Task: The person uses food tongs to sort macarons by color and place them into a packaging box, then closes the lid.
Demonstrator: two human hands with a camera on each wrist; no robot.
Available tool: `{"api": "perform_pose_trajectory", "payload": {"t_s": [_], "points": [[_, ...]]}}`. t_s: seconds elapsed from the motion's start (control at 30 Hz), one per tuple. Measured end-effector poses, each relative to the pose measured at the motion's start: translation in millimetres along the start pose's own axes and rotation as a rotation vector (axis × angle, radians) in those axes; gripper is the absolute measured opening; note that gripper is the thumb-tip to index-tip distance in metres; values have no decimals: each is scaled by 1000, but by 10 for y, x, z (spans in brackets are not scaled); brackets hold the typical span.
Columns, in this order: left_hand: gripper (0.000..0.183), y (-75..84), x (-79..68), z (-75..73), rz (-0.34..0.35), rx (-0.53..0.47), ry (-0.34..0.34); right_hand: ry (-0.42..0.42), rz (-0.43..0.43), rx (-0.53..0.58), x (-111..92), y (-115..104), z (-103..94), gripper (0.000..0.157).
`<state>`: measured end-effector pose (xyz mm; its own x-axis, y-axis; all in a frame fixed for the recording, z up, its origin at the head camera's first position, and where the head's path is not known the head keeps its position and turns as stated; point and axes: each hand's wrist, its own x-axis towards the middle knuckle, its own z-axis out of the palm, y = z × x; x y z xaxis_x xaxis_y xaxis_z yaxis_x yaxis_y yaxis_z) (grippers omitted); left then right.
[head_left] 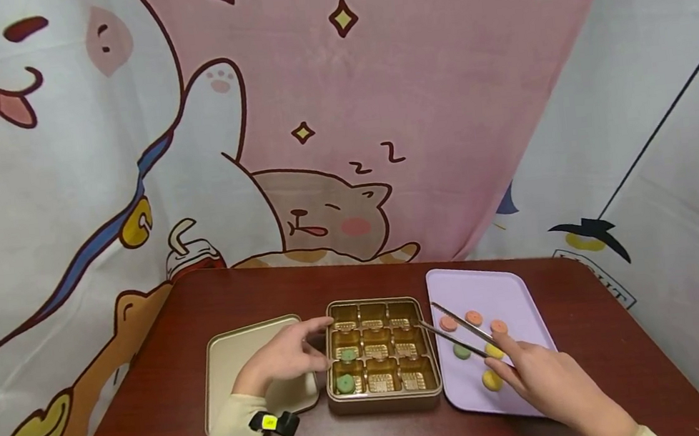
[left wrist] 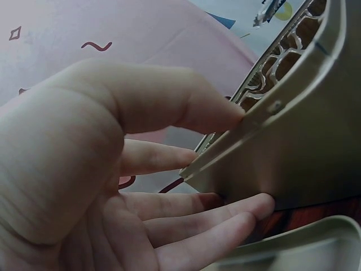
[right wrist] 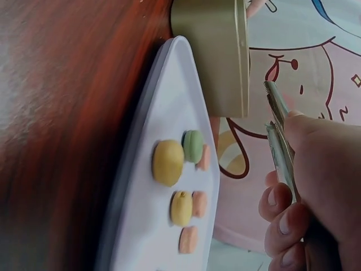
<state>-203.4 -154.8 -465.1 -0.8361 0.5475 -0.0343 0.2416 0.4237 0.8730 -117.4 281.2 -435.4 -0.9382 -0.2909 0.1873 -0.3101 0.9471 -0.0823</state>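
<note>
My left hand [head_left: 284,355] touches the left side of a gold box [head_left: 384,404]; in the left wrist view, the fingertips [left wrist: 262,206] rest along its wall with the fingers extended. Inside, a gold divided insert holds two green macarons [head_left: 345,384], in the front-left and middle-left compartments. My right hand [head_left: 549,375] grips metal tongs [head_left: 465,323], whose tips are apart with nothing between them, near the box's right edge. A lilac tray [head_left: 499,283] beneath them carries two yellow macarons [head_left: 492,380], a green macaron [head_left: 462,351] and three pinkish-orange macarons [head_left: 474,317].
Left of the box lies a flat gold lid [head_left: 224,365], partly covered by my left arm. Everything stands on a dark red-brown wooden table [head_left: 167,382]. A printed cartoon curtain [head_left: 439,93] hangs behind the table and along its sides.
</note>
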Motion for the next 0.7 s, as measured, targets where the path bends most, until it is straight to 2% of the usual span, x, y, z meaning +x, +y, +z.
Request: {"api": "perform_pose_trajectory", "payload": {"t_s": [0.23, 0.43, 0.7], "points": [[83, 19, -22, -6, -19, 8, -2, -48, 39, 22, -106, 81, 91, 40], [83, 36, -13, -3, -15, 5, -6, -84, 66, 39, -169, 139, 130, 45], [85, 42, 4, 18, -21, -1, -2, -59, 50, 37, -226, 208, 156, 45]]}}
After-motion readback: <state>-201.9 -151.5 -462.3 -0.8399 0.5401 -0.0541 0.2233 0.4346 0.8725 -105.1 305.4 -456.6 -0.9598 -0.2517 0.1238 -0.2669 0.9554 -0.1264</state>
